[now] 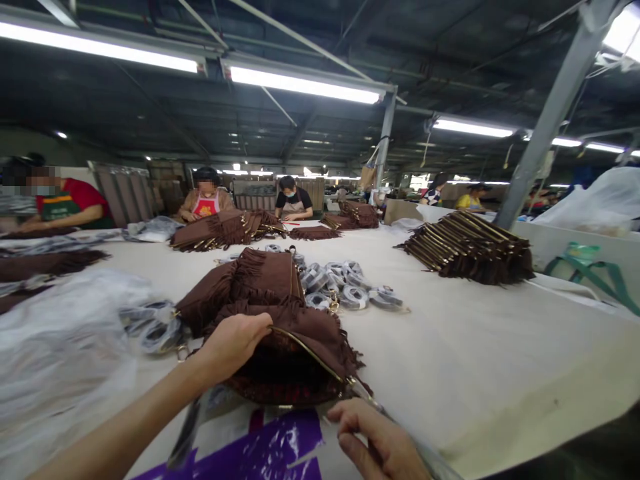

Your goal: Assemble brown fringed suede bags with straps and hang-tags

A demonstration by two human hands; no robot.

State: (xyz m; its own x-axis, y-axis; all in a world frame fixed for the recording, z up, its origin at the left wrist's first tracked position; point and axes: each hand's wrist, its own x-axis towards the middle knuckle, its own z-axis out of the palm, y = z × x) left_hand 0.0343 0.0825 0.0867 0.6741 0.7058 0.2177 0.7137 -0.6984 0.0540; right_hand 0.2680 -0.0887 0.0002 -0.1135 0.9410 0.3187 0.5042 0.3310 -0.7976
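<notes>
A brown fringed bag (310,333) lies on the white table with its zipped mouth gaping toward me, the inside dark. My left hand (240,347) grips the upper edge of that mouth, fingers closed over the zipper side. Just below the bag's right corner is my right hand (377,433), its fingers loosely bent and apart, with nothing visible in them. A plastic-wrapped strap (370,397) runs from that corner down past my right hand. Behind the open bag sit more brown fringed bags (267,277). Under my forearms lies a shiny purple sheet (270,447).
Coiled straps in plastic (355,297) lie behind the bags, others (163,330) to the left. Clear plastic (65,347) covers the left side. A stack of brown bags (470,247) stands back right, another pile (225,230) farther off. Several people work across the table.
</notes>
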